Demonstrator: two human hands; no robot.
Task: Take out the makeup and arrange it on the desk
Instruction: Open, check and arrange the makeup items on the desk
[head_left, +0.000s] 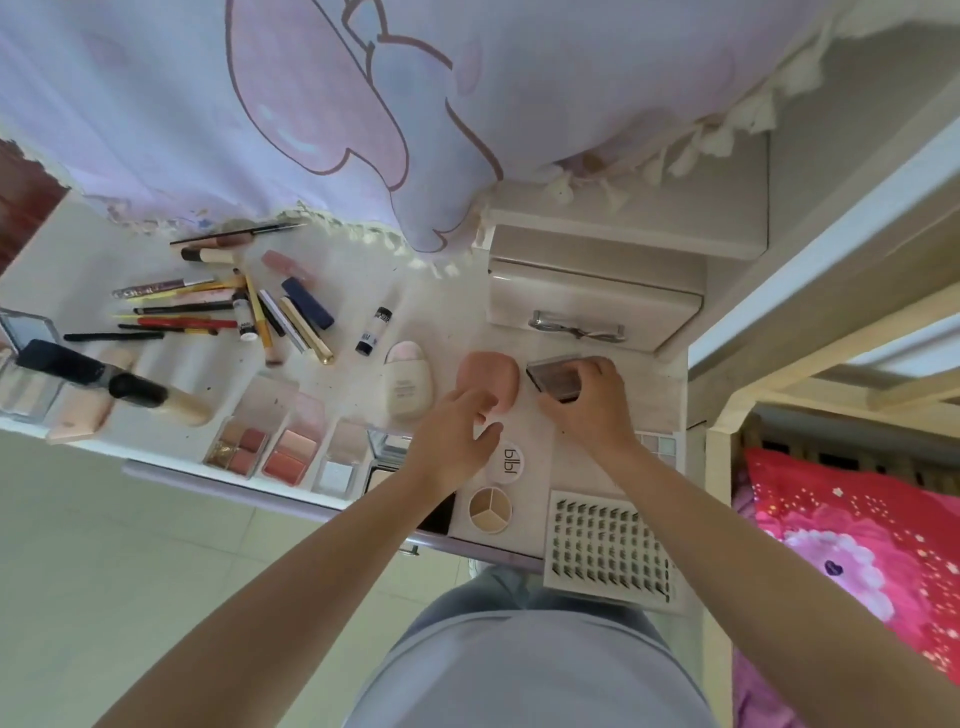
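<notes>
My right hand (589, 402) grips a small dark clear-lidded compact (553, 378) that lies on the white desk (447, 312), in front of the beige makeup case (592, 299). My left hand (457, 434) hovers with relaxed fingers just in front of a pink oval case (491, 376), holding nothing. A cream squeeze bottle (405, 382) lies left of the pink case. Near the front edge lie a round three-shade concealer pan (491, 509), its white lid (509, 460) and a tray of false lashes (608, 553).
Pencils, brushes and tubes (249, 306) are strewn over the left half of the desk. Open blush palettes (270, 441) line the front edge. A large black brush (114, 382) lies far left. A curtain (311, 104) hangs behind; a bed frame (727, 395) stands right.
</notes>
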